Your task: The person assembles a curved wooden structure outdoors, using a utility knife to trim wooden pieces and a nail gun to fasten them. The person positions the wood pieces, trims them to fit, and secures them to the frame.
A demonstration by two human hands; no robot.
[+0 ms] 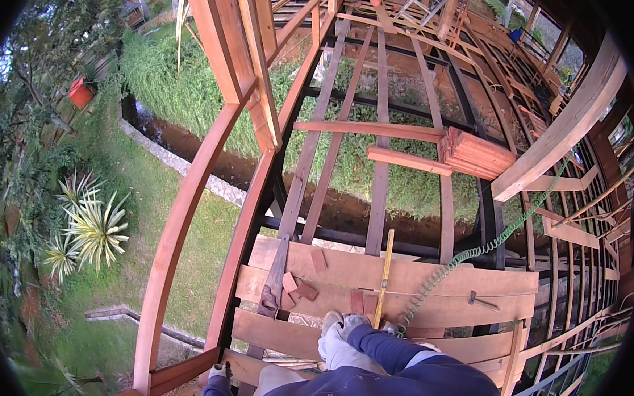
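Note:
My right hand (355,323), in a grey work glove under a dark blue sleeve, rests against my pale-trousered leg beside my boot (331,320). Its fingers are too small and bunched to read. Just right of it, a green coiled air hose (466,254) runs down to a dark tool (392,329), partly hidden by my arm. A long yellow measuring stick (385,278) lies ahead of that hand. My left hand (220,371), also gloved, is low at the left, close to the railing's bottom board (183,373); whether it grips anything is unclear.
Loose planks (399,272) lie across dark joists, bearing a handsaw (275,275), small reddish wood blocks (305,291) and a hammer (483,302). Wide gaps between joists (379,187) open onto plants and water below. A stack of boards (476,153) lies ahead; a timber railing (201,191) stands left.

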